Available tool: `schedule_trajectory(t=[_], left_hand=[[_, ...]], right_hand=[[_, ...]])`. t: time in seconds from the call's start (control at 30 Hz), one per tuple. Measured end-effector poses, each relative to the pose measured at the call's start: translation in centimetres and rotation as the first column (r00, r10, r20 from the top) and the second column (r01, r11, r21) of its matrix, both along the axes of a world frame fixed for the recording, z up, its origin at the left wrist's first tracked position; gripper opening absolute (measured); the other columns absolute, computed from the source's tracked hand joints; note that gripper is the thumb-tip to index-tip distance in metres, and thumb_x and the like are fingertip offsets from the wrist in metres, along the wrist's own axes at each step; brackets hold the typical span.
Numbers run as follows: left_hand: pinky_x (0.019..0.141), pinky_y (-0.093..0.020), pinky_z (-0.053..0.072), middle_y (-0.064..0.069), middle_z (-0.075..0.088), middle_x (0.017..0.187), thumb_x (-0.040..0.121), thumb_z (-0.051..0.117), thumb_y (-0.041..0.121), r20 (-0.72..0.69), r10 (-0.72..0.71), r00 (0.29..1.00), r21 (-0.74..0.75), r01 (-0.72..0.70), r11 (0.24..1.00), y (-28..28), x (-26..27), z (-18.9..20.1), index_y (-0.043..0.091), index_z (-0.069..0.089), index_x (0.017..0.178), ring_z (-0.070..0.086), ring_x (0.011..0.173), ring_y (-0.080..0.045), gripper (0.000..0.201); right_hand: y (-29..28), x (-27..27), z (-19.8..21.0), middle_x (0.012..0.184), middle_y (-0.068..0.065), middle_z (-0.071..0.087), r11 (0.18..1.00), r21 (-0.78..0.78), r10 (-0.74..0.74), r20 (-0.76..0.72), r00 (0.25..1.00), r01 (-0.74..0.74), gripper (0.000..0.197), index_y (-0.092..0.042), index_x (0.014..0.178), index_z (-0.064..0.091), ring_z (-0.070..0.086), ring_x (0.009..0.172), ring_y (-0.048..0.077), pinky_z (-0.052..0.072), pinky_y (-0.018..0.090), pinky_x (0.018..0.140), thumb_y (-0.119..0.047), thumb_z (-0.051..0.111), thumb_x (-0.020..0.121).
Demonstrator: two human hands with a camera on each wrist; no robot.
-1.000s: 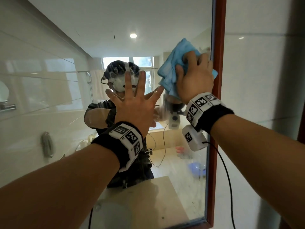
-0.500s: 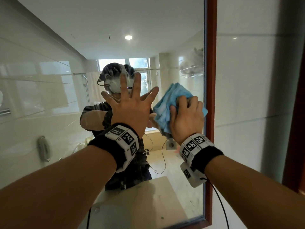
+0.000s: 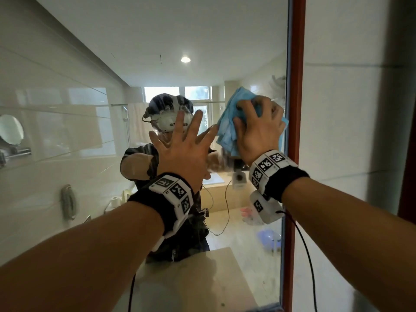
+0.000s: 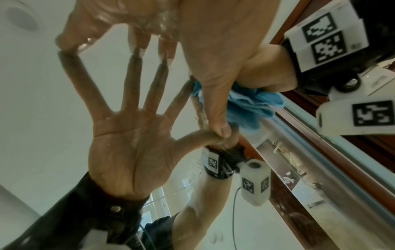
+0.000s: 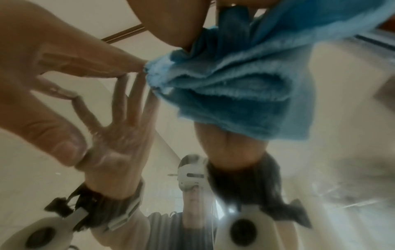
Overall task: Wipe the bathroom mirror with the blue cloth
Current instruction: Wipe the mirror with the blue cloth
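Blue cloth, bunched under the right hand, is riding back up the mirror after a lower pass, suggesting strokes are working along the red frame. Beside it, the left hand is bracing with fingers splayed wide on glass reflecting tiled walls.

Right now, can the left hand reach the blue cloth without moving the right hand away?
Probably yes. The left hand is spread on the mirror just beside the blue cloth, nothing between them, though the right hand covers most of it.
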State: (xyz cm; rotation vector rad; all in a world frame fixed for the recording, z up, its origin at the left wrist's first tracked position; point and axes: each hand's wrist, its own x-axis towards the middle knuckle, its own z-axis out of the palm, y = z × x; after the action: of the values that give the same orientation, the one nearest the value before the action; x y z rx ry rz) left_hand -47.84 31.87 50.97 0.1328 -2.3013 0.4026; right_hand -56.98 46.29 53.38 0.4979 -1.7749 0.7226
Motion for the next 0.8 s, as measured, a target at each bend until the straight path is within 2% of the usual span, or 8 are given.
schedule_trajectory(t=[0.13, 0.23, 0.3, 0.4, 0.5, 0.6, 0.67, 0.8], left_hand=[[0.099, -0.083, 0.008, 0.009, -0.026, 0.159, 0.071, 0.068, 0.065, 0.014, -0.007, 1.0, 0.062, 0.007, 0.998, -1.5, 0.7, 0.6, 0.048, -0.01, 0.15, -0.027, 0.146, -0.028, 0.112], [0.097, -0.084, 0.008, 0.01, -0.027, 0.159, 0.067, 0.068, 0.069, 0.003, 0.014, 1.0, 0.061, -0.014, 0.998, -2.0, 0.9, 0.7, 0.05, -0.012, 0.149, -0.028, 0.146, -0.028, 0.115], [0.097, -0.084, 0.008, 0.01, -0.028, 0.159, 0.066, 0.066, 0.072, 0.006, 0.02, 1.0, 0.061, -0.021, 0.998, -2.1, 0.8, 0.5, 0.051, -0.012, 0.148, -0.028, 0.145, -0.03, 0.115], [0.097, -0.084, 0.006, 0.006, -0.029, 0.159, 0.063, 0.062, 0.075, -0.014, 0.019, 1.0, 0.075, -0.018, 0.997, -2.0, 0.7, 0.4, 0.053, -0.01, 0.148, -0.028, 0.144, -0.037, 0.114], [0.097, -0.084, 0.009, -0.001, -0.029, 0.159, 0.064, 0.063, 0.074, -0.042, 0.043, 0.998, 0.071, -0.04, 0.997, -2.1, 0.7, 0.1, 0.053, -0.008, 0.148, -0.026, 0.142, -0.045, 0.112], [0.098, -0.083, 0.01, -0.004, -0.029, 0.159, 0.066, 0.061, 0.075, -0.045, 0.039, 0.998, 0.05, -0.036, 0.998, -2.3, 0.8, -0.1, 0.053, -0.008, 0.148, -0.025, 0.142, -0.046, 0.11], [0.098, -0.083, 0.009, -0.004, -0.028, 0.159, 0.065, 0.061, 0.074, -0.04, 0.03, 0.999, 0.052, -0.028, 0.998, -2.5, 0.8, -0.1, 0.053, -0.009, 0.148, -0.026, 0.142, -0.046, 0.111], [0.099, -0.081, 0.009, -0.005, -0.027, 0.16, 0.06, 0.06, 0.076, -0.03, 0.044, 0.999, 0.026, -0.043, 0.999, -2.9, 1.0, -0.3, 0.053, -0.009, 0.148, -0.022, 0.144, -0.045, 0.114]], right_hand=[[-0.1, 0.1, 1.4, 0.14, 0.002, 0.043, 0.998, -0.018, 0.053, 0.002, 0.999, -0.053, 0.033, -0.028, 0.125, 0.055, 0.032, 0.129, 0.033, 0.03, 0.043, 0.091, -0.031, 0.055, 0.092], [-0.3, -0.1, 0.3, 0.145, 0.004, 0.041, 0.996, -0.036, 0.076, -0.021, 0.997, -0.077, 0.038, -0.027, 0.131, 0.053, 0.029, 0.136, 0.033, 0.031, 0.048, 0.098, -0.03, 0.054, 0.094], [-0.4, -0.4, -0.9, 0.152, 0.006, 0.035, 0.998, -0.005, 0.06, -0.022, 0.998, -0.06, 0.043, -0.028, 0.139, 0.047, 0.021, 0.143, 0.034, 0.026, 0.052, 0.107, -0.031, 0.05, 0.097], [-0.6, -0.5, -2.0, 0.159, 0.008, 0.02, 0.997, 0.042, 0.069, 0.033, 0.997, -0.07, 0.051, -0.027, 0.149, 0.033, 0.002, 0.147, 0.041, 0.01, 0.056, 0.116, -0.031, 0.044, 0.1], [-0.7, -0.2, -2.7, 0.161, 0.007, 0.014, 0.995, 0.054, 0.075, 0.07, 0.995, -0.079, 0.054, -0.026, 0.151, 0.029, -0.003, 0.147, 0.042, 0.005, 0.056, 0.117, -0.033, 0.044, 0.1], [-0.4, 0.0, -4.7, 0.161, 0.007, 0.015, 0.993, 0.078, 0.088, 0.066, 0.994, -0.093, 0.055, -0.027, 0.15, 0.03, 0.0, 0.147, 0.042, 0.007, 0.057, 0.116, -0.037, 0.044, 0.099], [-0.2, 0.0, -6.6, 0.161, 0.006, 0.014, 0.988, 0.102, 0.108, 0.078, 0.991, -0.115, 0.056, -0.029, 0.151, 0.029, -0.001, 0.147, 0.041, 0.004, 0.054, 0.115, -0.04, 0.043, 0.098], [0.3, 0.3, -10.6, 0.163, 0.0, 0.008, 0.977, 0.153, 0.132, 0.099, 0.986, -0.146, 0.056, -0.035, 0.151, 0.02, -0.005, 0.148, 0.037, -0.004, 0.049, 0.114, -0.031, 0.043, 0.101]])
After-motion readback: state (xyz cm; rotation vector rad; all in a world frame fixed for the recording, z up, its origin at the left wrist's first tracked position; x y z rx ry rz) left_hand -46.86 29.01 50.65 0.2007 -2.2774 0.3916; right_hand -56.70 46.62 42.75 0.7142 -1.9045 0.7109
